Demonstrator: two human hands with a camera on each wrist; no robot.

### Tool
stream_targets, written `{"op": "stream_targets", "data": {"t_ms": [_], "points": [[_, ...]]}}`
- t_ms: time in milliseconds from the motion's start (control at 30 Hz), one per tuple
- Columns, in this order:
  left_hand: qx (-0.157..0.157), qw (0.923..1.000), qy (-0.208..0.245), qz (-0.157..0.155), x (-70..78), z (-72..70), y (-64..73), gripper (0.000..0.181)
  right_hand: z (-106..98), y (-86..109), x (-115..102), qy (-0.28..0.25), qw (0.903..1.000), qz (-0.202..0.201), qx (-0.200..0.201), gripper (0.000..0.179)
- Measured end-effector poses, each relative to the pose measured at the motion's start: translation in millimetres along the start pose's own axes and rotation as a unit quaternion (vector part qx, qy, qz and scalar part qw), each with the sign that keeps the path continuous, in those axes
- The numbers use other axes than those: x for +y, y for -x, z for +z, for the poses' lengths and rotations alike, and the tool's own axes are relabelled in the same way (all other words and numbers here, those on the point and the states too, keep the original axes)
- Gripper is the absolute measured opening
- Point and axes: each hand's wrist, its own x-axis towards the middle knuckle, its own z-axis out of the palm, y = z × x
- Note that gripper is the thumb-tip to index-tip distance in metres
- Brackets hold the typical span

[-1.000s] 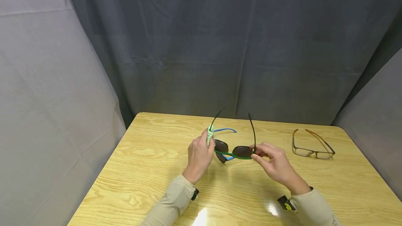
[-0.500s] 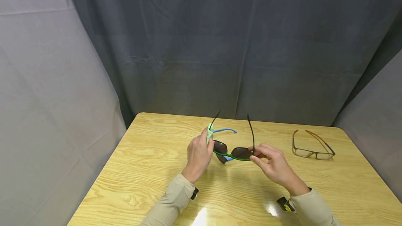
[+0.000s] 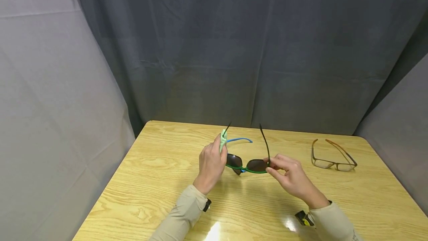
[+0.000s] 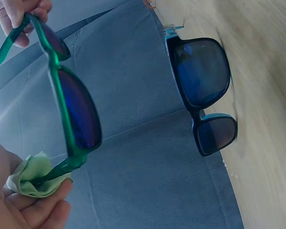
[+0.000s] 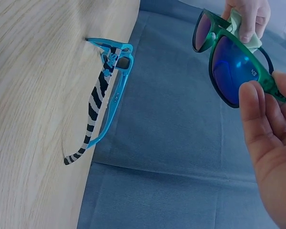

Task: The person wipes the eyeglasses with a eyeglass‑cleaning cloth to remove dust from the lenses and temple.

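Green-framed sunglasses (image 3: 257,165) with dark lenses and black temples are held up over the table, temples pointing away. My left hand (image 3: 211,163) pinches a light green cloth (image 3: 223,140) wrapped round their left temple; in the left wrist view the cloth (image 4: 35,176) folds about the temple near the hinge. At the other end my right hand (image 3: 294,177) pinches the frame corner by the right hinge, fingers at the lens edge in the right wrist view. Behind and below, partly hidden, blue-and-black sunglasses (image 5: 112,90) with a zebra-striped temple rest on the wooden table (image 3: 150,196).
Eyeglasses with clear lenses and brown-orange temple tips (image 3: 333,163) lie with temples spread at the right of the table. A dark grey curtain (image 3: 207,55) hangs behind the table's back edge, and pale fabric (image 3: 60,96) lines the left side.
The green sunglasses have tilted and sunk slightly, shifting a little left, so they cover more of the blue pair. Both hands keep their holds; the cloth has risen slightly along the temple.
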Motion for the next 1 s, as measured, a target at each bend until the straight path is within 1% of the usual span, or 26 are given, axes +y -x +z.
{"op": "stream_targets", "data": {"t_ms": [133,200,333,467,500,667,800,1000], "points": [[-0.001,1.0000,-0.003,0.002,-0.1,-2.8,-3.1,0.027,1,0.7,1,-0.002,1.0000,-0.001,-0.005,0.028],[-0.003,1.0000,-0.006,0.001,0.1,-4.2,-4.3,0.027,1,0.6,0,-0.003,1.0000,0.005,-0.007,0.029],[0.000,1.0000,-0.005,0.005,0.1,-6.0,-6.4,0.028,2,-3.0,-7,-0.011,0.9999,-0.011,0.004,0.030],[0.012,0.9998,-0.002,0.014,-0.1,-7.9,-10.5,0.026,3,-4.8,-10,-0.012,0.9994,-0.031,0.013,0.032],[0.013,0.9998,-0.002,0.015,-0.1,-8.6,-11.6,0.026,5,-3.2,-5,-0.010,0.9994,-0.032,0.013,0.033],[0.014,0.9998,0.001,0.017,1.0,-10.5,-14.3,0.025,5,-1.6,-3,-0.009,0.9992,-0.038,0.014,0.034],[0.016,0.9997,-0.002,0.017,1.8,-10.6,-15.5,0.025,4,-1.1,-4,-0.008,0.9992,-0.037,0.014,0.034],[0.025,0.9996,0.001,0.016,3.5,-10.7,-18.2,0.023,3,0.2,-6,0.000,0.9996,-0.026,0.006,0.033]]}}
